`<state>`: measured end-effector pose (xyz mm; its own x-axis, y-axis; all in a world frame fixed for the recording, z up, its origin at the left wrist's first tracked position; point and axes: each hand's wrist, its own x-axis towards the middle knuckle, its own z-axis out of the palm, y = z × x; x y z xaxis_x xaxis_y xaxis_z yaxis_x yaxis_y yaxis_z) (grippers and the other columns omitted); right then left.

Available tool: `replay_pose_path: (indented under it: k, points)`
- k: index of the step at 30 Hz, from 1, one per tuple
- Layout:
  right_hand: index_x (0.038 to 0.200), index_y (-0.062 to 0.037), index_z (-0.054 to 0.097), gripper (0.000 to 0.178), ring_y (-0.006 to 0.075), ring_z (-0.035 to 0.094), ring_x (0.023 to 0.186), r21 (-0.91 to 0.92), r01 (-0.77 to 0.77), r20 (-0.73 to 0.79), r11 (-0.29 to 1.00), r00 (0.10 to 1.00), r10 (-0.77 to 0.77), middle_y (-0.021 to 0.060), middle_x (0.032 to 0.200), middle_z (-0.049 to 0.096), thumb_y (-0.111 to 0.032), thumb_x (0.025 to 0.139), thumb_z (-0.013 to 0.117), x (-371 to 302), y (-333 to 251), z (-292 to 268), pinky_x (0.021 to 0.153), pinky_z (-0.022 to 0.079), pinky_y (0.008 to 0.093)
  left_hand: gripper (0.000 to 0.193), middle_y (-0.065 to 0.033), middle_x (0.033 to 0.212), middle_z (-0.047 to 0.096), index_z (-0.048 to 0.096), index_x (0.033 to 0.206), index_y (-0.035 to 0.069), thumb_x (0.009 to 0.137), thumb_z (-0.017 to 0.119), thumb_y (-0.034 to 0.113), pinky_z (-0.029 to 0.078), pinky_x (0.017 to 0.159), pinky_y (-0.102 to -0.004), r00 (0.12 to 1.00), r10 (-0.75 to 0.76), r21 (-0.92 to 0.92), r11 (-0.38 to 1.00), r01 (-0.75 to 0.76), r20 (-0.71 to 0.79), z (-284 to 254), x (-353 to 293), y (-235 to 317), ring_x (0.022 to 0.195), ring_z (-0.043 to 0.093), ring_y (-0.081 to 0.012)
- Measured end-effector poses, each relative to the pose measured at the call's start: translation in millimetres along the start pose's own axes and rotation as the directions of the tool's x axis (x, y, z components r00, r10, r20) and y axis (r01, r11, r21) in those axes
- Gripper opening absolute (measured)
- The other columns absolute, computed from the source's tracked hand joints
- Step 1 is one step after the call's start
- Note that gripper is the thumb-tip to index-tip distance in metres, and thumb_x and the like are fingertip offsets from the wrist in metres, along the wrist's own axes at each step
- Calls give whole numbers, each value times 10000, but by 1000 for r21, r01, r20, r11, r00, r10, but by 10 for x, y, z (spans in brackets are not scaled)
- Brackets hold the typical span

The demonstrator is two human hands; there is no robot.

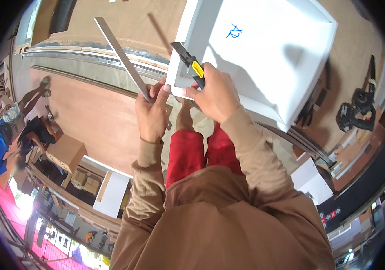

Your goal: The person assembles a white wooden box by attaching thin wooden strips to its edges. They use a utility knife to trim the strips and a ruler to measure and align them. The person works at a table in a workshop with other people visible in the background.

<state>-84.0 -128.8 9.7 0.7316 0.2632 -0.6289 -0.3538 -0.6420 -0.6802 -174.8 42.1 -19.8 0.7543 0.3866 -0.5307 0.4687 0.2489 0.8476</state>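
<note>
My left hand grips the lower end of a long, narrow grey strip, which slants up and away to the left. In my right hand is a black utility knife with a yellow slider, its front end pointing up and left. Just beyond both hands lies a white open box with raised sides and a blue handwritten mark inside. My hands are at its near left corner, the right thumb close to the rim. Whether the left fingertips touch the box, I cannot tell.
A black cordless power tool lies on the brown work surface at right. Metal rails cross behind the strip. At left are a wide wooden panel, a brown box and two people low down. A white panel stands nearer.
</note>
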Motion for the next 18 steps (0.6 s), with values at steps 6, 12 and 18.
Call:
replay_pose_path:
  k: [6, 12, 18]
  points:
    - [1009, 17, 562, 449, 383, 709, 783, 63, 7, -34, 998, 999, -5, 162, 831, 713, -206, 807, 895, 64, 165, 49, 721, 541, 441, 347, -214, 1284, 676, 401, 922, 98, 980, 730, 4, 532, 972, -338, 997, -56, 80, 995, 52, 45, 84, 23, 130, 1188, 621, -169]
    - [975, -8, 529, 464, 386, 711, 772, 129, 39, -48, 991, 998, -33, 156, 816, 701, -219, 798, 901, 106, 200, 67, 711, 543, 447, 381, -249, 1320, 655, 385, 955, 98, 957, 744, -30, 555, 942, -332, 996, -91, 246, 965, 92, -16, 168, 23, 223, 1125, 651, -174]
    - [965, -13, 514, 445, 405, 676, 734, 159, 92, -93, 983, 993, -78, 167, 801, 658, -214, 819, 883, 66, 251, 94, 656, 525, 451, 378, -251, 1282, 676, 383, 942, 96, 979, 755, 37, 533, 916, -293, 989, -27, 255, 965, 64, -146, 363, -89, 166, 1088, 631, -162]
